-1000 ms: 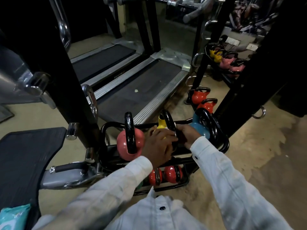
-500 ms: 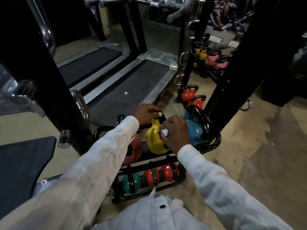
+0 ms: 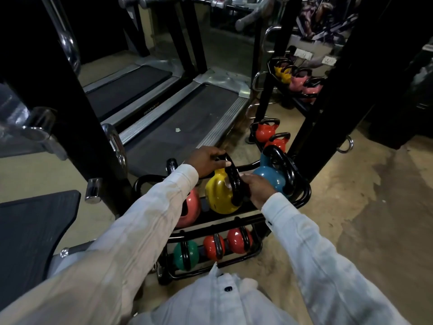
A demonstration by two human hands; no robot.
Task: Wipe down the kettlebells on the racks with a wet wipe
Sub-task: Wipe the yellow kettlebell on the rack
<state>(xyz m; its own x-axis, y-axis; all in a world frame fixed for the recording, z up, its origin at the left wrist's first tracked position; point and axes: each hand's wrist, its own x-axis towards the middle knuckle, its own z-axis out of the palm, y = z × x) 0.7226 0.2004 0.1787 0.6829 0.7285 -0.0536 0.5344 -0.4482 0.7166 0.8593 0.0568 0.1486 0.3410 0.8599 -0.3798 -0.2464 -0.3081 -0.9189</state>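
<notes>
A yellow kettlebell (image 3: 219,195) with a black handle stands on the top shelf of a low black rack (image 3: 302,198). My left hand (image 3: 206,159) grips the top of its handle. My right hand (image 3: 254,190) is curled round the handle's right side, with a bit of white wet wipe (image 3: 227,184) showing at its fingertips. A pink kettlebell (image 3: 191,208) sits to the left, partly hidden by my left sleeve, and a blue kettlebell (image 3: 269,177) to the right. On the lower shelf are a green kettlebell (image 3: 186,255) and two red kettlebells (image 3: 226,242).
Two treadmills (image 3: 178,118) lie just behind the rack. A black upright post (image 3: 311,127) stands to the right, with more red kettlebells (image 3: 269,134) and a further rack of yellow and pink ones (image 3: 297,78) behind. A black padded bench (image 3: 30,231) is at the left.
My left hand has moved from the yellow kettlebell's body up onto its handle. My right hand has slid from the body to the handle's right side with the wipe.
</notes>
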